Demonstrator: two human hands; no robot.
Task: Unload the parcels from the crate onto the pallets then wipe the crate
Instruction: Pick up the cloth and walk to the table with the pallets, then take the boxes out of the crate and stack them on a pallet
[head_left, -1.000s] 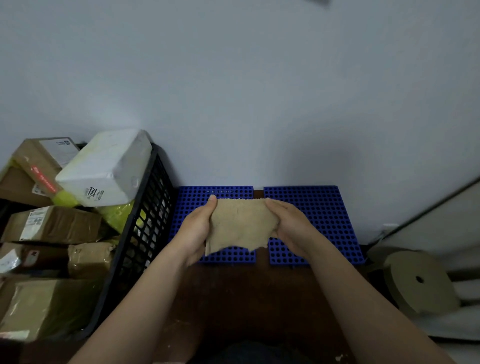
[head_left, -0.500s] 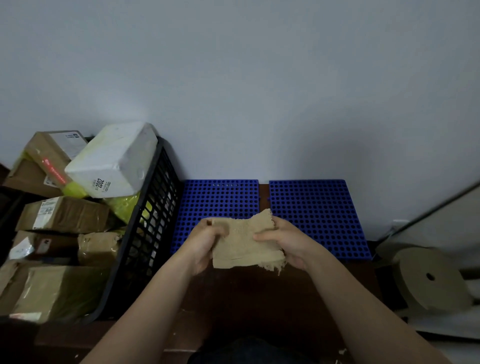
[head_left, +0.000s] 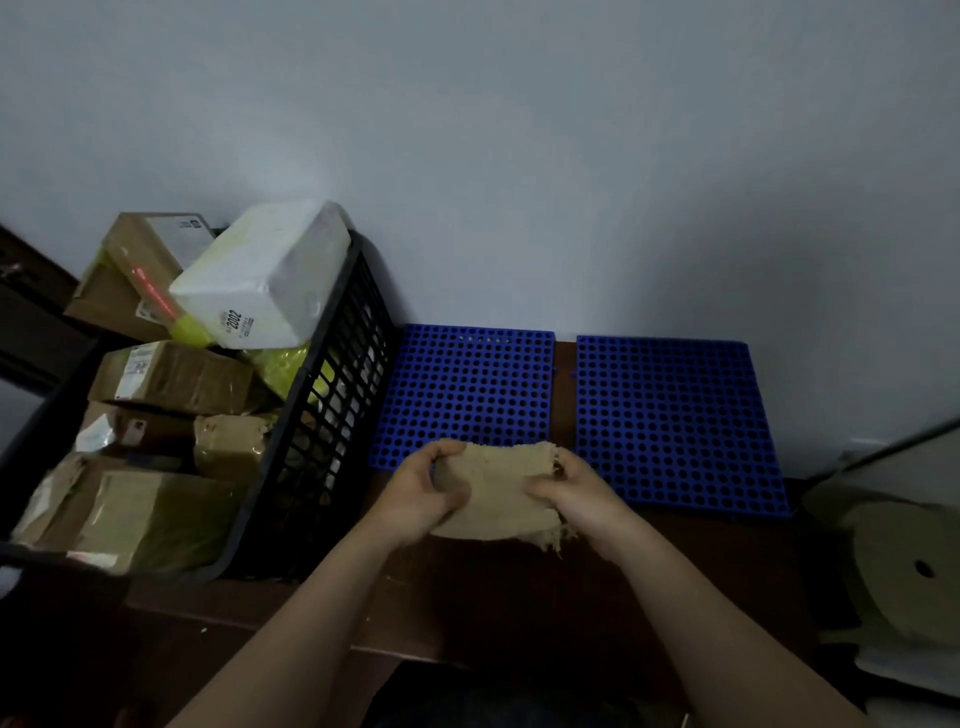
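A frayed tan cloth (head_left: 501, 491) is held between both hands just above the dark tabletop, at the front edge of the blue pallets. My left hand (head_left: 418, 493) grips its left side and my right hand (head_left: 576, 493) pinches its right side. A black plastic crate (head_left: 322, 415) stands at the left, piled with several parcels: a white foam box (head_left: 265, 275) on top, brown cardboard boxes (head_left: 176, 376) and taped brown packages (head_left: 140, 512) below. Two blue perforated pallets, the left pallet (head_left: 467, 384) and the right pallet (head_left: 670, 410), lie side by side against the wall with nothing on them.
A dark brown table (head_left: 545, 597) carries the crate and pallets. A grey wall rises right behind them. At the right, off the table, a large roll of tan tape (head_left: 904, 571) lies flat. Dark furniture stands at the far left.
The cloth, first held spread out higher over the pallets, has been drawn down toward the table and folded smaller between both hands. The view has shifted slightly left.
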